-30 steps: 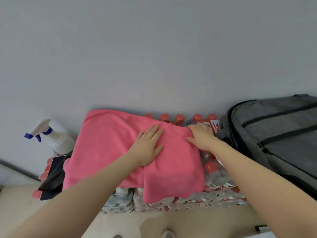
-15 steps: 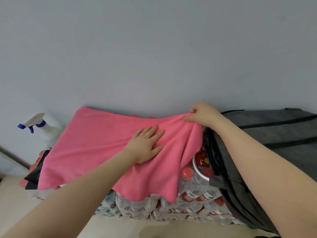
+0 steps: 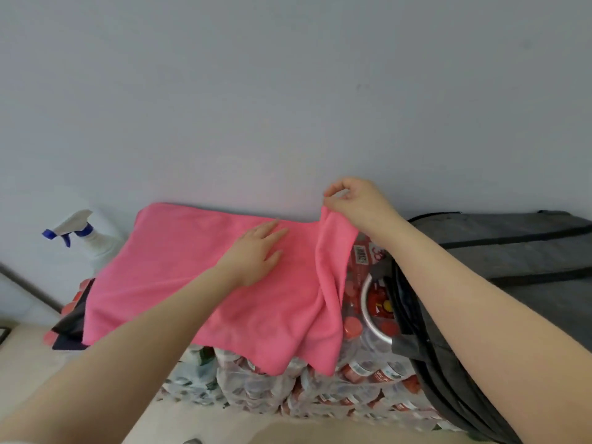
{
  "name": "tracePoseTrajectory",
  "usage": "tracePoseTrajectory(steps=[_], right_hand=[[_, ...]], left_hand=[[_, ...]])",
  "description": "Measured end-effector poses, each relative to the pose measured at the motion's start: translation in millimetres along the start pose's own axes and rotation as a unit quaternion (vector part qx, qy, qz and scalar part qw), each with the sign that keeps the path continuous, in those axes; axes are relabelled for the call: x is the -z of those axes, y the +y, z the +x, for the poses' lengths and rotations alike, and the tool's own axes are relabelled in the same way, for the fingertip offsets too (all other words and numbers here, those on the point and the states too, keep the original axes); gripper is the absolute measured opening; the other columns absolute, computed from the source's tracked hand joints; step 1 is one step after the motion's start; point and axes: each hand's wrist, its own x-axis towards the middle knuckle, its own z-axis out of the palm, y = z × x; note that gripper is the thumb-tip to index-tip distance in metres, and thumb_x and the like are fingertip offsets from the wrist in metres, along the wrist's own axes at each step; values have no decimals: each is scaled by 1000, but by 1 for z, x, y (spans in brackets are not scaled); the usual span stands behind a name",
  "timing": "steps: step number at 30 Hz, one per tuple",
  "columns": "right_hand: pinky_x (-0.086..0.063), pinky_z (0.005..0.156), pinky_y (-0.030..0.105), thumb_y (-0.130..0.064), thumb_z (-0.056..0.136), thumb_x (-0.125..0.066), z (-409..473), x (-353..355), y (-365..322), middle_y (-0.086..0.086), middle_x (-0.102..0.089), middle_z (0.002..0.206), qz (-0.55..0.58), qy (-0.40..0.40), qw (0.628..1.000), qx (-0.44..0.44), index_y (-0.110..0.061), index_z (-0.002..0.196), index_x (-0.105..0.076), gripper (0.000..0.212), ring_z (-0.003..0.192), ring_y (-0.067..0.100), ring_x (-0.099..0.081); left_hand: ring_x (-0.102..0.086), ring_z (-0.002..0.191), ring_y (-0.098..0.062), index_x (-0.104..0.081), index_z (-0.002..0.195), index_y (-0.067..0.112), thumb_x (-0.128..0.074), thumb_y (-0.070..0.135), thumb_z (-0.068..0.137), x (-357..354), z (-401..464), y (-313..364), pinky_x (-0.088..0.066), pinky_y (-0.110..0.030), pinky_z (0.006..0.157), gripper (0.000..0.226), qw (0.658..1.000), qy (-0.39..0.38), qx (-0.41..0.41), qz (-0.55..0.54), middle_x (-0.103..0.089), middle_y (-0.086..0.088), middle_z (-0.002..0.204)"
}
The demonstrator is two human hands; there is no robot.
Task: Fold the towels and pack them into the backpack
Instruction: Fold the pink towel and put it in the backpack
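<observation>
We press our left hand (image 3: pixel 253 256) flat on the pink towel (image 3: pixel 179 270), frame centre | our right hand (image 3: pixel 355 203) pinches its raised right corner | grey backpack (image 3: pixel 512 251) at right edge.

A pink towel (image 3: pixel 179 267) lies spread over shrink-wrapped packs of bottles (image 3: pixel 320 395). The left hand (image 3: pixel 253 254) rests flat on it, fingers (image 3: pixel 272 230) straight. The right hand (image 3: pixel 355 203) pinches the towel's far right corner and holds it lifted, cloth hanging below its fingers. A grey backpack (image 3: pixel 512 251) lies right of that hand; a spray bottle (image 3: pixel 86 235) stands well left of the left fingers.
</observation>
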Motion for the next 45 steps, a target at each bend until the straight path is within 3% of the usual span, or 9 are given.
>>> tracePoseTrajectory(steps=[6, 11, 19, 24, 29, 33, 37, 40, 45], right_hand=[[-37, 55, 14, -5, 82, -64, 12, -85, -64, -3, -50, 66, 167, -75, 983, 11, -19, 77, -60, 15, 57, 6, -45], [-39, 58, 12, -1, 81, -65, 29, -154, -113, -2, -53, 68, 181, -143, 972, 52, -17, 82, -62, 16, 61, 6, -47], [-45, 56, 13, 8, 85, -43, 66, -249, -120, -3, -60, 74, 121, -194, 971, -73, -12, 102, -63, 32, 65, 6, -56], [-43, 61, 14, 10, 79, -54, 79, -277, -100, 1, -60, 70, -6, -146, 988, -41, 1, 101, -66, 26, 58, 3, -53], [-36, 69, 20, -6, 79, -65, 82, -285, -101, -2, -64, 80, -95, -131, 987, 2, -7, 92, -72, 14, 74, 8, -54], [-32, 73, 17, -11, 79, -69, 75, -287, -99, 0, -49, 87, -141, -86, 986, 35, -11, 91, -74, 13, 82, 13, -48], [-36, 83, 16, -10, 81, -66, 63, -275, -114, 6, -64, 102, -137, -36, 985, 99, -9, 87, -72, 8, 96, 17, -57], [-35, 71, 2, -13, 85, -62, 49, -258, -137, -8, -65, 83, -115, -28, 986, 115, -12, 91, -69, 9, 71, -6, -54], [-43, 73, 25, -22, 86, -62, 34, -249, -154, -1, -69, 84, -94, 30, 986, 134, -14, 89, -68, 11, 76, 10, -58]], left_hand=[[-46, 125, -30, -56, 122, 6, -46, 24, 89, 37, -44, -81, -30, -32, 107, 39, 985, 101, 117, -76, -46, -16, 136], [-57, 100, -24, -58, 116, 5, -44, 7, 90, 66, -71, -144, -40, -26, 82, 29, 916, 255, 258, -174, -56, -11, 122], [-49, 121, -26, -45, 131, 9, -29, 10, 97, 64, -58, -232, -38, -39, 105, 38, 887, 97, 324, -315, -52, -10, 133], [-56, 95, -24, -51, 119, 2, -37, 23, 96, 50, -36, -263, -46, -39, 91, 34, 793, -16, 369, -485, -57, -12, 112], [-56, 80, -19, -58, 92, 8, -50, 32, 94, 50, -19, -271, -48, -38, 88, 25, 720, -6, 360, -593, -59, -6, 88], [-53, 72, -15, -59, 101, 7, -54, 26, 92, 62, -16, -265, -47, -29, 67, 22, 726, 6, 331, -603, -59, -3, 80], [-54, 68, -11, -59, 82, 18, -51, 13, 91, 89, -22, -248, -47, -24, 62, 13, 757, 73, 265, -593, -60, -1, 78], [-55, 71, -10, -62, 83, 19, -48, 14, 93, 108, -36, -229, -46, -22, 68, 18, 805, 108, 166, -559, -62, 1, 78], [-58, 82, -14, -71, 94, 16, -51, 19, 93, 124, -63, -194, -48, -27, 77, 21, 794, 127, 135, -578, -69, -2, 89]])
